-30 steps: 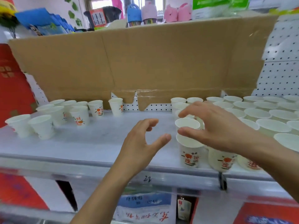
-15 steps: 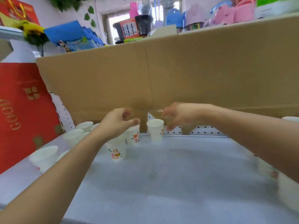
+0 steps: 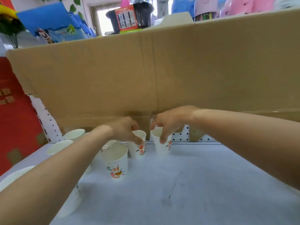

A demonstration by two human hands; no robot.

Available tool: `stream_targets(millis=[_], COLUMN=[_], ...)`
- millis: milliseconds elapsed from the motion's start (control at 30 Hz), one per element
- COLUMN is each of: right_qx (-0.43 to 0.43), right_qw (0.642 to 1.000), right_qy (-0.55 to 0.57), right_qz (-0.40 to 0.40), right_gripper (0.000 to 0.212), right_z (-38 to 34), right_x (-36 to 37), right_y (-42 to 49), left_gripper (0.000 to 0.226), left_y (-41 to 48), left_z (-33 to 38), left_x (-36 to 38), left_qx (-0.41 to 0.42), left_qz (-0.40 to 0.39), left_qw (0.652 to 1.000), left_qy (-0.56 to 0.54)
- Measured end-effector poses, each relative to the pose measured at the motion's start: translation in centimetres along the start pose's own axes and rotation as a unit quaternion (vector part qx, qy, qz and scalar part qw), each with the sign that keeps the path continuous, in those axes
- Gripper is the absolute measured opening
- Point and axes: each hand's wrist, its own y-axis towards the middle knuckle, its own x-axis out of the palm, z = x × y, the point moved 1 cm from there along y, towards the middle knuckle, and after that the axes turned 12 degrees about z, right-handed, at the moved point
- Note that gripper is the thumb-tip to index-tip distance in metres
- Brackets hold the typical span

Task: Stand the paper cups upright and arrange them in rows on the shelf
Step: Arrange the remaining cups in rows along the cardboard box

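Paper cups, white with orange print, on a grey shelf (image 3: 203, 184); all places given from the cardboard sheet (image 3: 146, 75) standing along the back of the shelf. Progress, as judged: part done. Every cup in view stood upright, so the righting step looked complete here; the arranging did not, since the cups sat in a loose cluster rather than rows. Item one: cup (image 3: 138, 146) just in front of the sheet's lower edge, left hand (image 3: 123, 129) over it, fingers closed on its rim. Item two: cup (image 3: 162, 143) just beside item one, equally close to the sheet, right hand (image 3: 172, 122) gripping its rim, thumb on the near side and fingers on the far side. Item three: front cup (image 3: 116, 161), farther out from the sheet, untouched. Items four onward: several more cups (image 3: 74, 133) toward the sheet's left end, some partly hidden by the left forearm; count uncertain. Contents: every cup whose inside showed was empty; the hands partly covered the mouths of items one and two. Shelf in front of the sheet's right half bare.
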Motion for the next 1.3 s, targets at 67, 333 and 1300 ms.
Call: stream_targets(millis=[67, 333, 1300], right_qx=[0.015, 0.139, 0.134], right_qw=[1.000, 0.989, 0.967], right_qy=[-0.006, -0.028, -0.076], right_qz=[0.006, 0.043, 0.204], right_gripper=[0.065, 0.050, 0.053], right_z=[0.9, 9.8, 16.3], right_x=[0.2, -1.4, 1.7], right_y=[-1.0, -10.0, -13.4], left_gripper=[0.050, 0.067, 0.056], left_y=[0.1, 1.5, 4.0], left_z=[1.2, 11.8, 19.0], left_x=[0.4, 2.8, 7.6], left_qx=[0.029, 0.138, -0.006], left_qz=[-0.005, -0.003, 0.154], left_qw=[0.999, 0.975, 0.958], left_qy=[-0.032, -0.174, -0.243])
